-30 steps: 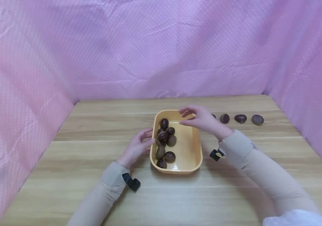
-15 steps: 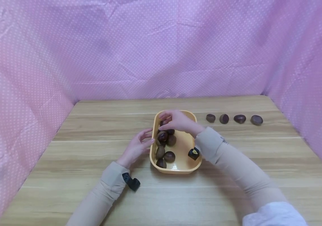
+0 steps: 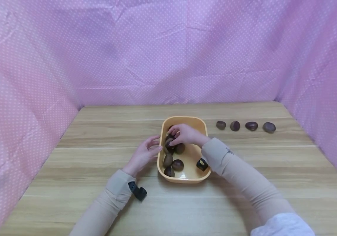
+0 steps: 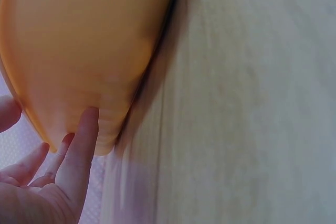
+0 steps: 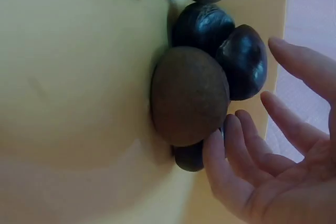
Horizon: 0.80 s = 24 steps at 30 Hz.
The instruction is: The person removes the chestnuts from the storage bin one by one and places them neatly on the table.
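A yellow plastic tray [image 3: 196,147] stands on the table with several dark brown chestnuts along its left side. My right hand [image 3: 184,134] is inside the tray, over the pile; its thumb and fingers are spread around a glossy chestnut [image 5: 244,62], with small gaps showing in the right wrist view. Beside that one lies a larger, dull brown chestnut [image 5: 190,97], with one fingertip at its lower edge. Outside the tray, my left hand [image 3: 145,154] rests its fairly straight fingers [image 4: 79,161] at the left wall, thumb near the rim.
Right of the tray, towards the back, a row of several chestnuts [image 3: 235,126] lies on the wooden table [image 3: 97,157]. Pink dotted cloth [image 3: 168,55] hangs behind the table and along both sides. A dark camera mount [image 3: 137,191] is strapped to the left wrist.
My right hand has moved left from above the tray's right rim to the chestnuts, then slightly nearer to me and lower. My left hand has stayed at the left wall.
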{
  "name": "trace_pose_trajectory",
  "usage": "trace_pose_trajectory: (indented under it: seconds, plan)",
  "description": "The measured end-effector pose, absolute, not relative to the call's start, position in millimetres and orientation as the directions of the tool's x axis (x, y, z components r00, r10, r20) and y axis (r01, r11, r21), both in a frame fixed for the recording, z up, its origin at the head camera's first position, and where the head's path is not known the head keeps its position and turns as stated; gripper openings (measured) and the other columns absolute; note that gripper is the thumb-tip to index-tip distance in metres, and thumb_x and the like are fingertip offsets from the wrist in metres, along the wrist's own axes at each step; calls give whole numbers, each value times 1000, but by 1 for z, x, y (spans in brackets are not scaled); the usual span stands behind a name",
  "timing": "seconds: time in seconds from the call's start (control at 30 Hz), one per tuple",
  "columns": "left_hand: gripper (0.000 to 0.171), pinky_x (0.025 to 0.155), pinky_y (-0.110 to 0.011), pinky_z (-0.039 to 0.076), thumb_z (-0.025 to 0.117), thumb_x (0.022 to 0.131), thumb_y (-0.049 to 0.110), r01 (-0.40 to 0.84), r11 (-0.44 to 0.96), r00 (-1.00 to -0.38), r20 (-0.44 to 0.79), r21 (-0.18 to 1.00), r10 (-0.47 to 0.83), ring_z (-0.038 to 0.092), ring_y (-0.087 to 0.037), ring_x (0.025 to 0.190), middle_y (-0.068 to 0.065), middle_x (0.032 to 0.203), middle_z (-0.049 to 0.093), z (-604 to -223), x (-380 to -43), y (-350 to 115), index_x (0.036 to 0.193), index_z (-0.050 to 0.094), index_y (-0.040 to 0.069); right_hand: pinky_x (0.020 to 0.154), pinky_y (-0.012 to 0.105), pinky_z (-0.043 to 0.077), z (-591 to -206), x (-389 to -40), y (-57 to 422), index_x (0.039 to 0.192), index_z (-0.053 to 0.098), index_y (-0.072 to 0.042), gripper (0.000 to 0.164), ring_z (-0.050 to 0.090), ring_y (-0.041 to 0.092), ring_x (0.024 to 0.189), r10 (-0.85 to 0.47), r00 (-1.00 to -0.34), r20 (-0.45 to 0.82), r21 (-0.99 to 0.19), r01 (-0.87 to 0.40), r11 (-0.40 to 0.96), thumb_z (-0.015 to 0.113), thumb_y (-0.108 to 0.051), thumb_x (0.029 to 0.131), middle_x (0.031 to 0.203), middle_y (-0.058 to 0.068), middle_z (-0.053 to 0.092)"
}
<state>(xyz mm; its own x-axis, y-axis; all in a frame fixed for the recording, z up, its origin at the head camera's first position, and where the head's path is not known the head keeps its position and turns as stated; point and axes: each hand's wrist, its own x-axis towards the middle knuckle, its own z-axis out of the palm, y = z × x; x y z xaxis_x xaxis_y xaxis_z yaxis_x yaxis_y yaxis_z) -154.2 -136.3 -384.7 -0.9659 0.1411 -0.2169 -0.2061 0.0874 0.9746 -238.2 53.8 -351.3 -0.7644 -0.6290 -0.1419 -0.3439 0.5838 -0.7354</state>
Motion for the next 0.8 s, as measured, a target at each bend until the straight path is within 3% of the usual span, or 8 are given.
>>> trace_pose_trajectory:
  seconds: [0.33, 0.63, 0.8]
  plan:
    - [54, 88, -41, 55, 57, 93, 5, -216, 88, -964, -227, 972, 142, 58, -27, 110, -20, 139, 45, -385, -154, -137, 143, 38, 10, 88, 31, 51, -362, -236, 54, 106, 64, -3, 38, 61, 20, 94, -696, -716, -46, -685, -484, 544, 80, -11, 72, 98, 9, 69]
    - [54, 87, -41, 56, 56, 93, 5, -211, 86, -964, -221, 974, 145, 57, -29, 113, -20, 140, 45, -387, -154, -137, 143, 37, 10, 75, 21, 52, -366, -235, 52, 100, 67, -5, 33, 61, 12, 82, -732, -681, -23, -684, -523, 508, 80, -7, 71, 91, 4, 67]
    - [55, 86, -41, 56, 59, 92, 10, -177, 75, -970, -187, 981, 155, 58, -29, 112, -23, 138, 45, -386, -152, -138, 143, 38, 8, 74, 20, 51, -366, -235, 52, 99, 67, -5, 31, 61, 12, 82, -733, -680, -21, -672, -533, 514, 80, -7, 71, 90, 3, 67]
